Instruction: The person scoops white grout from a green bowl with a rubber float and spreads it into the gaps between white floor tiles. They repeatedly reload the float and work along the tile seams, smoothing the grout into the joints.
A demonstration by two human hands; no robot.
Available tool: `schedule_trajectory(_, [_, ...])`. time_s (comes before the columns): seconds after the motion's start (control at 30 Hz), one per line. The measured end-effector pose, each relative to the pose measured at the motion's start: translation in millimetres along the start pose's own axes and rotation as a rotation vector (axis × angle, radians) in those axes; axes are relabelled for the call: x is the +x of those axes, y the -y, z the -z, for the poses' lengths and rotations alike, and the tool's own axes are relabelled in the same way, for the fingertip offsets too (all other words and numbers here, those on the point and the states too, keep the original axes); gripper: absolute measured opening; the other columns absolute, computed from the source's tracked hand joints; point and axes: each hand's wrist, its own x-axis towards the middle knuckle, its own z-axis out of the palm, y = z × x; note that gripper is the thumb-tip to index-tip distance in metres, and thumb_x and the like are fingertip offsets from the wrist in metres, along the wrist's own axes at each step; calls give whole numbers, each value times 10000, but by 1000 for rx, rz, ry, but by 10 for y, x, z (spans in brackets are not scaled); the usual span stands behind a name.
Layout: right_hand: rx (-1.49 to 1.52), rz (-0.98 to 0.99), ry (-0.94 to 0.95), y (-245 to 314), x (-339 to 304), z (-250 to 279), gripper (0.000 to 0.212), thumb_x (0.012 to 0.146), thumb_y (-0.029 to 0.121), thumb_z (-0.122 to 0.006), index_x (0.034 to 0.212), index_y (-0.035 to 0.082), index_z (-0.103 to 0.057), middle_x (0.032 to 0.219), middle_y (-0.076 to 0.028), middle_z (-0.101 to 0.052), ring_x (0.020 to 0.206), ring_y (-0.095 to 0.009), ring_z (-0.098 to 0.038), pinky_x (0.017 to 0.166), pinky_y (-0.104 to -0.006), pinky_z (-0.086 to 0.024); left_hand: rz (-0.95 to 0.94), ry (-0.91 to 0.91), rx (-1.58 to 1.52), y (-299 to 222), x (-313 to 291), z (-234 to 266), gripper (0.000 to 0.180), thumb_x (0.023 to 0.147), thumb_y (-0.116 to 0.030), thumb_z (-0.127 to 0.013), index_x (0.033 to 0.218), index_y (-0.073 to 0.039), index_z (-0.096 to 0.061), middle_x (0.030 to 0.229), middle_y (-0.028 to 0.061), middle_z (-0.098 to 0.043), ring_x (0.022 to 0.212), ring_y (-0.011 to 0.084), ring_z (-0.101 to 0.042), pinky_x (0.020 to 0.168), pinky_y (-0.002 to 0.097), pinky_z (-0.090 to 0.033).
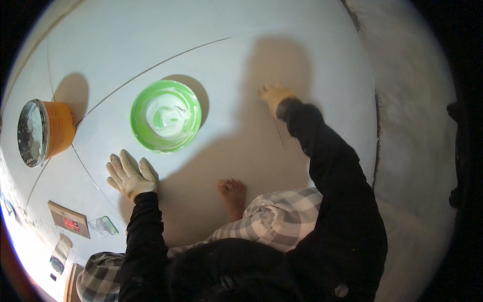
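My left hand (129,177), in a pale work glove, rests on the light tiled floor (211,116) with its fingers spread and nothing in them. My right hand (276,97), also gloved, reaches farther out to the right and lies low on the tiles within my shadow. Its fingers point left and look stretched out, though the shade blurs them; I see no tool there. A thin dark joint between tiles runs just below its wrist. Beyond my left hand sits a round green basin (191,128) with white paste smeared over its bottom and walls.
An orange bucket (61,129) with a grimy dark top stands at the far left. Nearer lie a brown flat box (69,219) and a small green-and-white packet (103,226). My bare foot (232,194) is on the tiles. A rough grey strip (407,146) borders the tiles at right.
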Motion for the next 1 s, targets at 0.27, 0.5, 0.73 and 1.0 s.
schedule_trajectory(0.27, [555, 122, 192, -153, -417, -686, 498, 803, 56, -621, 1297, 121, -632, 1181, -193, -698, 1064, -383, -680, 904, -465, -552, 62, 5, 96, 69, 98, -247, 679, 964, -490, -523, 1539, -144, -420, 1619, 167, -360, 1523, 396, -237, 1213, 610, -121])
schedule_trajectory(0.5, [1417, -71, -96, -302, -665, -968, 475, 768, 237, -748, 1190, 26, -692, 971, -117, -742, 913, -203, -677, 841, -358, -528, 93, 19, 147, 56, 156, -317, 675, 968, -489, -512, 1553, -169, -403, 1635, 140, -337, 1538, 362, -212, 1225, 584, -122])
schedule_trajectory(0.73, [1320, -240, -169, -264, -578, -1123, 448, 780, 259, -739, 1153, 15, -691, 984, -158, -734, 921, -255, -682, 830, -377, -523, 63, -52, 142, 81, 143, -364, 683, 973, -503, -505, 1562, -177, -388, 1644, 135, -323, 1539, 361, -202, 1218, 597, -118])
schedule_trajectory(1.0, [1305, 50, -338, 192, -310, -730, 567, 785, 282, -740, 1285, 31, -648, 1074, -194, -722, 1005, -282, -681, 893, -393, -523, 137, -407, -487, 123, 943, -554, 418, 1025, -381, -509, 1238, -90, -720, 1123, 176, -739, 1098, 333, -668, 978, 389, -496])
